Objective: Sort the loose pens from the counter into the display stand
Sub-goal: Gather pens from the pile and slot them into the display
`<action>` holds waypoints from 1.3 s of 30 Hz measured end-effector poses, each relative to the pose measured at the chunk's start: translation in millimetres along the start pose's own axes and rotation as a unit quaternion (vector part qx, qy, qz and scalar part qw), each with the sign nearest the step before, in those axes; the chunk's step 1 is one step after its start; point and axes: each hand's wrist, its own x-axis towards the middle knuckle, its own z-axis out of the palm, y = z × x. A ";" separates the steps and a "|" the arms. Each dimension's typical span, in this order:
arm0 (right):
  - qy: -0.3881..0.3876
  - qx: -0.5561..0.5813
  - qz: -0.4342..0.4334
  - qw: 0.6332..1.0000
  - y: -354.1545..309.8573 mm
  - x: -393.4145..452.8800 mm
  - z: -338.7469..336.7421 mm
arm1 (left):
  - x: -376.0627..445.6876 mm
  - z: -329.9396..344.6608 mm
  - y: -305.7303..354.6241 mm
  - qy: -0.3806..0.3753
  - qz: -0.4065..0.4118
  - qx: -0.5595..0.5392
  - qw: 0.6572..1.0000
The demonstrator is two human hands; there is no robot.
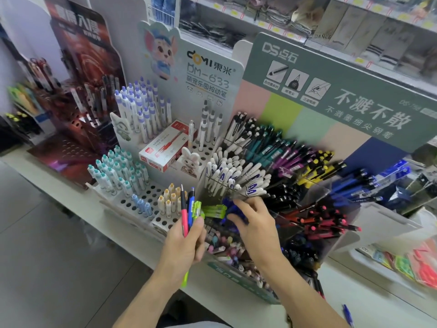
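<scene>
The left hand is curled round a bunch of three pens held upright: a pink pen, a blue pen and a lime-green pen, the green one's lower end showing below the palm. Just to its right, the right hand reaches into the clear display stand, its fingers curled over blurred dark-blue pens in a front compartment; how many it holds cannot be told. Between the two hands a few lime-green pens lie in the stand, touching the blue ones. Beyond the right hand's fingertips sits a compartment of white pens, packed tight to its clear divider; further right and back come separate compartments of black, yellow, purple, teal, blue and red-pink pens, each crowded. Below the right wrist a compartment holds pastel pens. Beyond the left hand stands a white peg stand with many open holes near the hand and clusters of teal-capped, purple-capped, yellow-capped and light-blue-capped pens. One red-and-white pen box lies on its upper tier. Near the right forearm, one loose blue pen lies on the white counter, with bare counter around it.
</scene>
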 end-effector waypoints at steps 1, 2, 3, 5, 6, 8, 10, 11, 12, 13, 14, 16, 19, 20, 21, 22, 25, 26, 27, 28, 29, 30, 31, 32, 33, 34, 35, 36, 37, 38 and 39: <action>-0.006 -0.003 -0.017 1.000 -1.2 -4.0 -1.5 | -2.1 1.6 1.2 -0.004 -0.002 -0.008 1.000; -0.018 -0.003 -0.038 0.999 -3.0 -9.4 -2.4 | -3.9 3.1 2.9 -0.009 -0.006 -0.015 1.000; -0.030 0.000 -0.054 0.998 -4.2 -15.4 -2.8 | -5.7 3.7 4.4 -0.017 -0.013 -0.023 0.999; -0.037 0.010 -0.071 0.997 -1.2 -23.3 -1.5 | -9.1 4.4 7.3 -0.048 -0.045 -0.075 0.995; -0.027 0.011 -0.084 0.996 1.7 -22.3 0.3 | -10.7 5.0 9.2 -0.071 -0.067 -0.115 0.989; -0.016 0.001 -0.099 0.995 1.2 -14.8 1.0 | -15.1 7.2 12.5 -0.116 -0.105 -0.173 0.972; -0.010 0.028 -0.077 0.997 -7.1 -7.7 -5.5 | -19.2 10.4 14.3 -0.148 -0.124 -0.194 0.962; -0.002 0.074 -0.041 0.996 -15.0 -6.9 -13.8 | -21.0 12.0 14.5 -0.160 -0.129 -0.194 0.959; 0.000 0.145 0.019 0.989 -24.9 -7.1 -25.5 | -22.4 14.2 14.4 -0.170 -0.132 -0.189 0.958; -0.011 0.228 0.085 0.970 -34.2 -8.3 -37.7 | -23.3 16.4 14.2 -0.179 -0.135 -0.177 0.958; -0.038 0.297 0.140 0.944 -41.2 -10.2 -49.6 | -23.9 19.4 14.3 -0.189 -0.137 -0.162 0.959; -0.081 0.344 0.172 0.920 -44.5 -15.7 -70.4 | -25.6 27.1 14.2 -0.218 -0.141 -0.134 0.956; -0.054 0.334 0.195 0.921 -30.4 -24.1 -94.7 | -27.1 40.1 14.1 -0.271 -0.153 -0.108 0.944; -0.021 0.349 0.215 0.912 -23.9 -26.4 -102.2 | -27.7 45.0 15.0 -0.290 -0.156 -0.093 0.940; 0.018 0.368 0.238 0.899 -17.7 -29.0 -109.9 | -28.4 49.9 15.4 -0.306 -0.157 -0.073 0.936; 0.062 0.382 0.259 0.885 -11.3 -31.6 -117.0 | -28.7 54.8 15.3 -0.318 -0.153 -0.053 0.934; 0.138 0.401 0.297 0.856 -2.2 -39.3 -138.9 | -26.7 65.8 12.4 -0.317 -0.132 0.025 0.939; 0.136 0.412 0.297 0.851 -1.7 -42.5 -144.3 | -25.3 69.1 10.8 -0.312 -0.121 0.051 0.941; 0.129 0.428 0.295 0.844 -2.6 -44.4 -149.3 | -23.5 71.7 10.1 -0.309 -0.109 0.072 0.942; 0.127 0.437 0.289 0.842 -2.7 -46.0 -153.0 | -22.4 75.1 9.8 -0.302 -0.097 0.087 0.944; 0.137 0.438 0.283 0.842 -2.9 -46.5 -155.8 | -21.1 77.3 9.4 -0.285 -0.089 0.095 0.950; 0.165 0.429 0.277 0.844 -3.3 -45.9 -156.7 | -19.3 77.6 9.0 -0.255 -0.086 0.086 0.959; 0.203 0.416 0.272 0.843 -5.6 -43.8 -156.3 | -17.6 75.7 9.8 -0.215 -0.089 0.064 0.971; 0.244 0.401 0.266 0.842 -7.7 -41.9 -152.6 | -15.7 71.7 11.1 -0.171 -0.095 0.031 0.980; 0.273 0.388 0.257 0.842 -11.4 -39.2 -146.8 | -13.3 65.3 12.5 -0.133 -0.100 -0.007 0.986; 0.286 0.379 0.239 0.847 -15.1 -36.6 -138.2 | -11.2 58.3 14.3 -0.105 -0.104 -0.043 0.988; 0.281 0.372 0.214 0.858 -19.7 -33.5 -127.6 | -9.5 50.6 15.8 -0.082 -0.108 -0.073 0.988; 0.264 0.363 0.187 0.874 -22.7 -30.5 -114.4 | -8.1 42.0 16.1 -0.064 -0.109 -0.097 0.987; 0.243 0.350 0.162 0.890 -23.8 -26.7 -100.3 | -7.0 33.8 16.2 -0.051 -0.106 -0.118 0.986; 0.226 0.327 0.138 0.907 -22.8 -22.5 -85.2 | -6.7 26.9 15.9 -0.040 -0.100 -0.135 0.985; 0.210 0.302 0.116 0.923 -21.4 -17.7 -70.5 | -7.0 21.7 15.3 -0.029 -0.095 -0.145 0.984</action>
